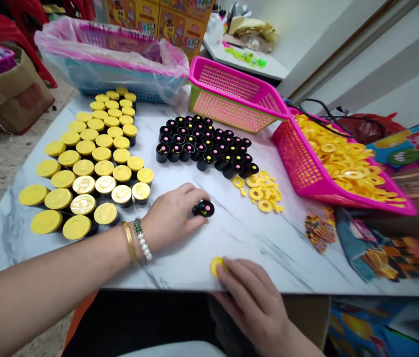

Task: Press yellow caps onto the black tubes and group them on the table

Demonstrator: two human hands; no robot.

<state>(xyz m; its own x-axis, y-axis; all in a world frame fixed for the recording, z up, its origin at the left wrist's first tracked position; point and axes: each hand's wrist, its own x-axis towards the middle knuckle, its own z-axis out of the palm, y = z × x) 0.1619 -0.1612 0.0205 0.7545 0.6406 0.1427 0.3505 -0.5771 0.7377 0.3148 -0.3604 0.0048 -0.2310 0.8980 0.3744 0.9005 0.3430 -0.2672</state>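
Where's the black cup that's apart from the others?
In the head view, the lone black cup is near the middle, in the left hand, left of the loose yellow rings.

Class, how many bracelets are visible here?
2, both behind the left hand: a gold-coloured metal bangle and, nearer the hand, a bracelet of round white and green beads. The right forearm leaves the picture, so more may be hidden.

An open black cup point(205, 209) tilts, well apart from a rounded yellow piece point(215, 266).
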